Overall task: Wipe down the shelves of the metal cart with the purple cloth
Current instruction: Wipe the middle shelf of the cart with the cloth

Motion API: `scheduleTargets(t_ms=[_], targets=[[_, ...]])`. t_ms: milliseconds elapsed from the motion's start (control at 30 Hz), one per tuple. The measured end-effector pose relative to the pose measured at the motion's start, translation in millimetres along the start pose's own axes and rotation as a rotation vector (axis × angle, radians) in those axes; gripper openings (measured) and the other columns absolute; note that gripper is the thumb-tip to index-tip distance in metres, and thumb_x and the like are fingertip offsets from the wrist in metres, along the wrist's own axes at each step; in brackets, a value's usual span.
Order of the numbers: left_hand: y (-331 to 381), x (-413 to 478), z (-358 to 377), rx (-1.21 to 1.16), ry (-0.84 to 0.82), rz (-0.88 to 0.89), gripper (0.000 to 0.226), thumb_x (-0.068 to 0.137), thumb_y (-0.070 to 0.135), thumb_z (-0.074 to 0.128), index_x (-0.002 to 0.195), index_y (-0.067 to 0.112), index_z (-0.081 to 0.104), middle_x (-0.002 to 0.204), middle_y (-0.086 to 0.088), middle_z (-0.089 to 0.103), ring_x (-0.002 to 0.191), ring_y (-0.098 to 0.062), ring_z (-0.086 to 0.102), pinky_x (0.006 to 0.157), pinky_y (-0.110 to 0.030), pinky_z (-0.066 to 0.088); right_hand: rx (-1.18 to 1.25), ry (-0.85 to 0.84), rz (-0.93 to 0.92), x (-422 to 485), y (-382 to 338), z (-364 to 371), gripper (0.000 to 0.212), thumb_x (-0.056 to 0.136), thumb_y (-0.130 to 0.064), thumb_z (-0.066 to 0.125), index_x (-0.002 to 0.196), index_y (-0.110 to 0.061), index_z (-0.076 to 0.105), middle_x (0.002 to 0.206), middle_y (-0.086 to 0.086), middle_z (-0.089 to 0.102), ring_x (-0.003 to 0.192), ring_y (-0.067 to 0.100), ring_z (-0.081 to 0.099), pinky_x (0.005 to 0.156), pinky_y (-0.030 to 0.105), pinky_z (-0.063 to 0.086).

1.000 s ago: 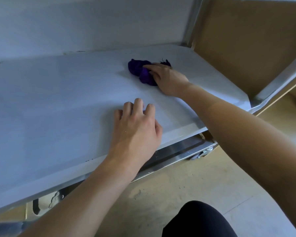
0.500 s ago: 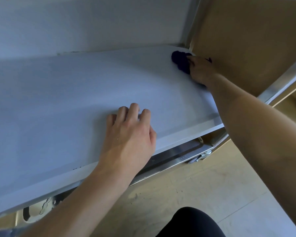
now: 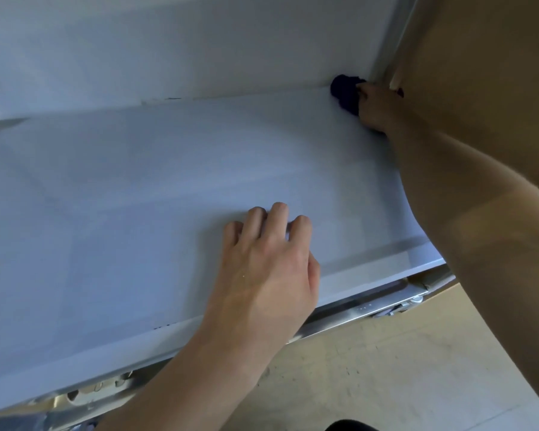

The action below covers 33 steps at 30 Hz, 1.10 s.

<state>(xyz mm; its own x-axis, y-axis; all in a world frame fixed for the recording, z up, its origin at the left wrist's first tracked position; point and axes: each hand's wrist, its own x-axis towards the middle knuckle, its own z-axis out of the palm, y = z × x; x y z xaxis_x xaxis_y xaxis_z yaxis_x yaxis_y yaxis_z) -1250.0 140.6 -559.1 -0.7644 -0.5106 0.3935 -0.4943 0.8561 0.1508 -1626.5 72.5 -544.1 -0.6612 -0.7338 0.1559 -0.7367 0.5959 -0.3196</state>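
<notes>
The right hand (image 3: 375, 108), fingers curled round the bunched cloth (image 3: 346, 91), is pressing it into the far right corner of the shelf (image 3: 137, 197), while the left hand (image 3: 268, 265) is bracing, loosely spread, at the near edge; wiping seems to be underway, other shelves unseen.

The right hand (image 3: 374, 105) has slid the purple cloth (image 3: 344, 91) from mid-shelf into the far right corner.

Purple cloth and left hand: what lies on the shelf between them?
Nothing; the head view shows only bare shelf between the purple cloth and the left hand.
</notes>
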Motion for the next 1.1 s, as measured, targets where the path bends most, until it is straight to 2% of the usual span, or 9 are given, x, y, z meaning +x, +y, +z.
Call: scheduleTargets(t_ms=[133, 267, 333, 467, 600, 767, 900, 1100], targets=[[0, 0, 0, 0.001, -0.002, -0.001, 0.02, 0.085, 0.021, 0.041, 0.092, 0.013, 0.058, 0.097, -0.004, 0.056, 0.087, -0.028, 0.052, 0.073, -0.042, 0.041, 0.046, -0.037, -0.039, 4, -4, 2, 0.041, 0.102, -0.021, 0.032, 0.141, -0.016, 0.043, 0.125, 0.018, 0.057, 0.103, 0.03, 0.055, 0.084, 0.033, 0.04], [2, 2, 0, 0.006, -0.009, 0.01, 0.024, 0.085, 0.022, 0.038, 0.092, 0.013, 0.059, 0.098, -0.005, 0.057, 0.088, -0.029, 0.053, 0.072, -0.044, 0.042, 0.075, -0.103, -0.089, -3, -13, -2, 0.045, 0.104, -0.03, 0.032, 0.147, -0.021, 0.036, 0.147, 0.009, 0.044, 0.129, 0.027, 0.044, 0.103, 0.027, 0.031], [1, 2, -1, 0.004, -0.004, 0.01, 0.026, 0.085, 0.022, 0.037, 0.093, 0.013, 0.06, 0.099, -0.006, 0.058, 0.087, -0.029, 0.054, 0.073, -0.044, 0.043, 0.082, -0.129, -0.13, -12, -22, -3, 0.044, 0.104, -0.031, 0.032, 0.147, -0.021, 0.036, 0.152, 0.005, 0.038, 0.135, 0.024, 0.039, 0.108, 0.025, 0.026], [1, 3, 1, -0.011, 0.013, 0.018, 0.024, 0.084, 0.021, 0.04, 0.094, 0.012, 0.06, 0.1, -0.006, 0.057, 0.087, -0.029, 0.053, 0.073, -0.042, 0.04, 0.105, -0.187, -0.243, -38, -41, -1, 0.043, 0.104, -0.03, 0.031, 0.146, -0.024, 0.039, 0.152, -0.001, 0.038, 0.136, 0.017, 0.038, 0.109, 0.022, 0.024], [1, 2, 2, -0.027, 0.029, 0.013, 0.022, 0.084, 0.021, 0.04, 0.092, 0.012, 0.059, 0.097, -0.005, 0.056, 0.086, -0.028, 0.052, 0.072, -0.042, 0.04, 0.071, -0.196, -0.383, -84, -55, -2, 0.04, 0.104, -0.022, 0.031, 0.142, -0.022, 0.045, 0.148, -0.001, 0.043, 0.134, 0.017, 0.038, 0.102, 0.012, 0.019], [1, 2, 2, -0.001, 0.034, 0.007, 0.023, 0.084, 0.022, 0.039, 0.09, 0.01, 0.058, 0.096, -0.007, 0.055, 0.085, -0.029, 0.052, 0.072, -0.04, 0.037, 0.045, -0.151, -0.531, -143, -56, -5, 0.044, 0.098, -0.029, 0.032, 0.137, -0.019, 0.051, 0.143, 0.009, 0.048, 0.129, 0.027, 0.046, 0.109, 0.025, 0.026], [0, 3, 3, 0.016, 0.023, 0.005, 0.026, 0.083, 0.022, 0.037, 0.09, 0.009, 0.058, 0.096, -0.008, 0.055, 0.086, -0.03, 0.052, 0.072, -0.041, 0.038, 0.041, -0.141, -0.503, -177, -62, -13, 0.038, 0.102, -0.019, 0.039, 0.138, -0.02, 0.05, 0.146, 0.007, 0.045, 0.132, 0.025, 0.042, 0.106, 0.02, 0.022], [0, 3, 3, 0.051, 0.042, 0.015, 0.022, 0.082, 0.02, 0.044, 0.091, 0.007, 0.059, 0.094, -0.01, 0.055, 0.085, -0.033, 0.053, 0.07, -0.044, 0.04, 0.061, -0.097, -0.493, -214, -68, -10, 0.038, 0.102, -0.023, 0.039, 0.138, -0.024, 0.05, 0.146, 0.002, 0.045, 0.134, 0.02, 0.041, 0.11, 0.028, 0.025]])
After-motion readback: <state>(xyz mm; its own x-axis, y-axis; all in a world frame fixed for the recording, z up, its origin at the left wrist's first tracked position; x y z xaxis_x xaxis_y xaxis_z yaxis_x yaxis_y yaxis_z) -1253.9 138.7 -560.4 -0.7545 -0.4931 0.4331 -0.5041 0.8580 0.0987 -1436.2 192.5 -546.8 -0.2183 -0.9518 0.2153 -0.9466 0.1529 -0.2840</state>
